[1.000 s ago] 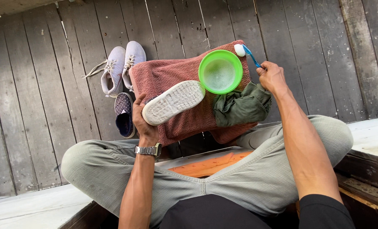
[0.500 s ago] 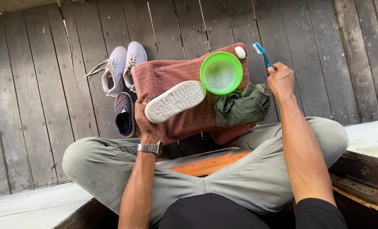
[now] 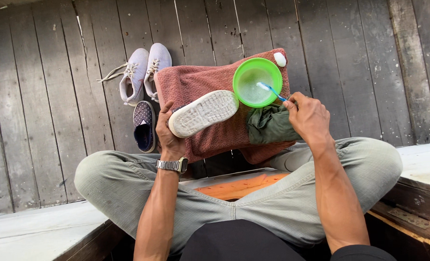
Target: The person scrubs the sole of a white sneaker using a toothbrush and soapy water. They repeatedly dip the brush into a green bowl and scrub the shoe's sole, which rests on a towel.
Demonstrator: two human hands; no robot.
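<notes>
Now toothbrush (image 3: 272, 90) in green bowl (image 3: 257, 82)

- We see that our right hand (image 3: 309, 116) has come back down from beside the round green plastic bowl (image 3: 257, 82).
- The blue-handled toothbrush (image 3: 272, 90), raised half a second ago, now dips its white bristles into the bowl's water.

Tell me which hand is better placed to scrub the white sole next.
Probably the right hand: it holds the blue toothbrush, bristles in the green bowl, beside the shoe. The left hand is occupied gripping that shoe, sole up.
</notes>
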